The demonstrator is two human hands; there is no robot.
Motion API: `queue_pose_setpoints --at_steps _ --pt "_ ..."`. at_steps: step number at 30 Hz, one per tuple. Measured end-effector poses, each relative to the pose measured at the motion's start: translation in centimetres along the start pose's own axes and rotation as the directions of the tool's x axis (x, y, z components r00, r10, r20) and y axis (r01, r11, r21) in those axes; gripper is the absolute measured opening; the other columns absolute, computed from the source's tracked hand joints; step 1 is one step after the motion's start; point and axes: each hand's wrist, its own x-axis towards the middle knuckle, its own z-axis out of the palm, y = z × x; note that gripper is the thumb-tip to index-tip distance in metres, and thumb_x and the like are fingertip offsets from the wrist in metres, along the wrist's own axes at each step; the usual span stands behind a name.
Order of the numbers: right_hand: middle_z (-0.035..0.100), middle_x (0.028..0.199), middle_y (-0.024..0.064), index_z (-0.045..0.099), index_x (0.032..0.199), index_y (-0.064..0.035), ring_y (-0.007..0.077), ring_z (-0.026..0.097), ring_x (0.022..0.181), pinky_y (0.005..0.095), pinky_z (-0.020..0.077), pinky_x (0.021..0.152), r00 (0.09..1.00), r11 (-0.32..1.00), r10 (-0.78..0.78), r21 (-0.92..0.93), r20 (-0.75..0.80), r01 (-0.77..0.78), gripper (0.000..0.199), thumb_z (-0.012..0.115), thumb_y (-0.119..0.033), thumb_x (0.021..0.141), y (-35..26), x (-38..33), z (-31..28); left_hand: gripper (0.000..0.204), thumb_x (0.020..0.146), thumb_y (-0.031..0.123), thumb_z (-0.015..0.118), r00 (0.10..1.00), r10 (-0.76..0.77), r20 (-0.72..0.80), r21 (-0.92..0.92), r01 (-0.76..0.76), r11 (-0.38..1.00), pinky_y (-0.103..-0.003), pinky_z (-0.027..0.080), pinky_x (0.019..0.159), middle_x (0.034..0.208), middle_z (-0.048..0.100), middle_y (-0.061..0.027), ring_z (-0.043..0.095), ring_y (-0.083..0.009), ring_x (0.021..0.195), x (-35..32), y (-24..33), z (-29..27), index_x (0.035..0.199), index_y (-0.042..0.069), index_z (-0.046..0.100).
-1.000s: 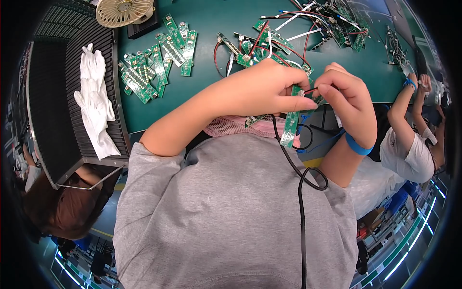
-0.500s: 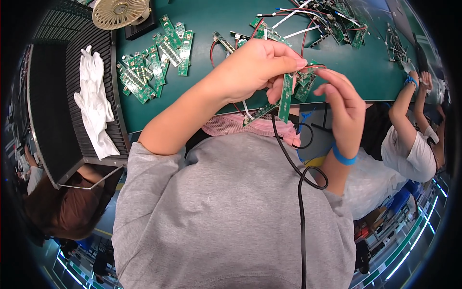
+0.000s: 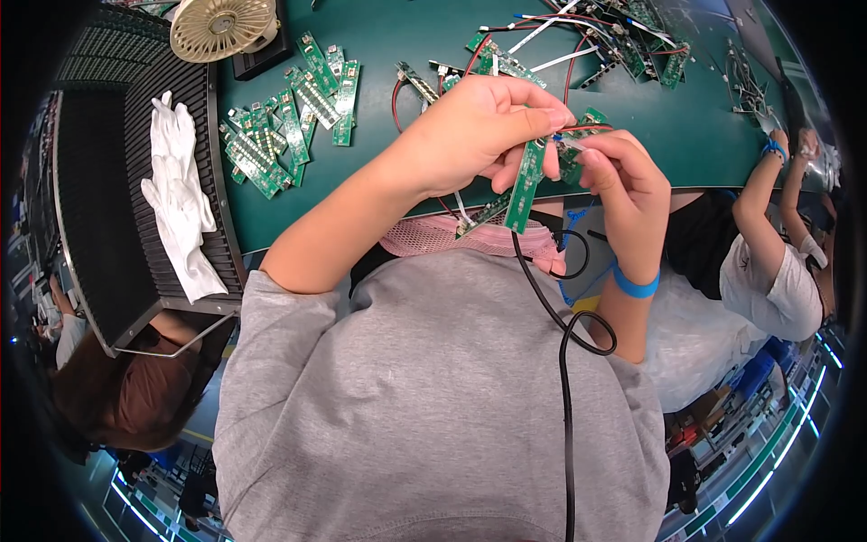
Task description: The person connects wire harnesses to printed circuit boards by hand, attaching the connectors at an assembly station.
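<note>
My left hand (image 3: pixel 474 131) grips a narrow green circuit board (image 3: pixel 525 185) that hangs down from its fingers over the near edge of the green table (image 3: pixel 397 45). My right hand (image 3: pixel 623 185), with a blue band on the wrist, pinches a small connector with thin wires at the board's top end. A second green board (image 3: pixel 483 215) sticks out below the left hand. A black cable (image 3: pixel 564 361) loops down from the hands over my grey shirt.
A heap of green circuit boards (image 3: pixel 284 126) lies at the table's left. More boards with red, white and blue wires (image 3: pixel 596 36) are spread at the back right. White gloves (image 3: pixel 181 194) lie on a black slatted tray. A beige fan (image 3: pixel 223 25) stands behind. Another person (image 3: pixel 768 244) sits at the right.
Both hands have stayed raised over the table's edge. The right hand has closed in on the top of the board held by the left hand, and the board hangs more upright.
</note>
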Motion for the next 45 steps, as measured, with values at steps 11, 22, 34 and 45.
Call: queue_pose_setpoints --at_steps 11,22,34,45 --pt "0.055 0.087 0.0067 0.053 0.082 0.0033 0.009 0.051 0.073 0.0208 0.0401 0.066 0.993 0.943 0.085 0.314 0.08 -0.107 0.012 0.05 -0.008 0.086 -2.6 -1.0 -1.4 0.023 0.089 0.015 0.048 0.952 0.303 0.045 0.013 -0.303 0.953 -0.019 0.045 0.054 0.1 0.06 -0.0202 0.059 -0.0099 0.072 0.0 -0.4 0.8 0.107 0.002 0.044" --pt "0.053 0.083 0.001 0.052 0.083 0.0033 0.004 0.044 0.074 0.0166 0.036 0.065 0.989 0.946 0.144 0.294 -0.017 -0.132 0.009 0.049 -0.004 0.086 -3.6 -0.3 1.0 0.017 0.089 0.01 0.047 0.858 0.511 -0.056 -0.046 -0.513 0.857 -0.023 0.049 0.071 0.104 0.056 -0.0226 0.06 -0.0155 0.086 0.2 -1.1 1.2 0.103 0.004 0.038" --pt "0.057 0.093 0.01 0.05 0.071 0.0032 0.0092 0.047 0.08 0.0209 0.0352 0.075 0.996 0.984 0.051 0.175 -0.079 -0.037 0.015 0.049 -0.005 0.083 -3.1 0.0 1.2 0.019 0.089 0.009 0.047 0.858 0.51 -0.057 -0.087 -0.513 0.854 -0.027 0.049 0.079 0.106 0.054 -0.0213 0.058 -0.0189 0.093 0.4 -1.8 1.4 0.103 0.005 0.035" --pt "0.057 0.089 0.0086 0.054 0.072 0.006 0.008 0.049 0.072 0.0198 0.0389 0.065 0.993 0.971 -0.034 0.231 -0.115 0.06 0.013 0.05 -0.001 0.082 -3.0 0.3 1.3 0.02 0.089 0.009 0.048 0.86 0.505 -0.066 -0.114 -0.51 0.853 -0.026 0.047 0.077 0.105 0.055 -0.0199 0.057 -0.0159 0.09 0.2 -1.9 1.4 0.104 0.004 0.035"
